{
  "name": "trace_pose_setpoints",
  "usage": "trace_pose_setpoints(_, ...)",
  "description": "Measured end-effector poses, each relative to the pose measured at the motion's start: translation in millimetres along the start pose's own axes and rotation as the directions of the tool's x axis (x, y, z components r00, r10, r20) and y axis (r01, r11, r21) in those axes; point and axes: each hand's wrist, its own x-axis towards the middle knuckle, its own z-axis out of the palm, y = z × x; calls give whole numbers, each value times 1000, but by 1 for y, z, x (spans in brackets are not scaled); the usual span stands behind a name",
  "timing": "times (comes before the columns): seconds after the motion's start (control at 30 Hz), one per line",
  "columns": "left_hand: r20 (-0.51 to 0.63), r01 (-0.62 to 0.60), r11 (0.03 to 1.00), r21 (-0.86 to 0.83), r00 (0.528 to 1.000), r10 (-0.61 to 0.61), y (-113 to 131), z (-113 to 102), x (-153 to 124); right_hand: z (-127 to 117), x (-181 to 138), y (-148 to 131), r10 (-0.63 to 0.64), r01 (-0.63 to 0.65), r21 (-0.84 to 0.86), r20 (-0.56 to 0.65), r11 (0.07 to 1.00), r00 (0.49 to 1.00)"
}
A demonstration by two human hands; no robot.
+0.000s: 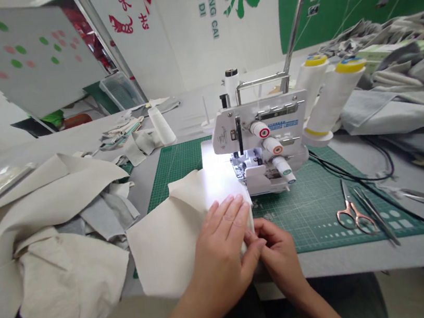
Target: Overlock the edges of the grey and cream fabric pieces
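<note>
A piece of cream fabric (164, 244) lies across the table's front, its far end under the lit presser foot area of a white overlock sewing machine (262, 141). My left hand (223, 241) rests on top of this fabric, fingers stretched out flat toward the machine. Its thumb reaches right, up to the fingers of my other hand. Just in front of the machine, my right hand (278, 252) is closed in a pinch on the fabric's right edge. Part of that edge is hidden behind my fingers. The needle is too small to make out.
Beneath the machine is a green cutting mat (315, 218), with scissors (356, 215) and tweezers (378, 217) at right. Large thread cones (335, 94) stand behind. Crumpled cream cloth (66, 274) hangs over the left table edge. Grey fabric (386, 108) is heaped right; black cables (365, 179) cross the mat.
</note>
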Motion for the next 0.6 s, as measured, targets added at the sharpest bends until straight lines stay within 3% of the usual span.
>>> trace_pose_setpoints(0.6, -8, 62, 998, 17, 998, -62, 3, 3, 12, -1, 1, 0, 8, -9, -25, -23, 1000, 1000)
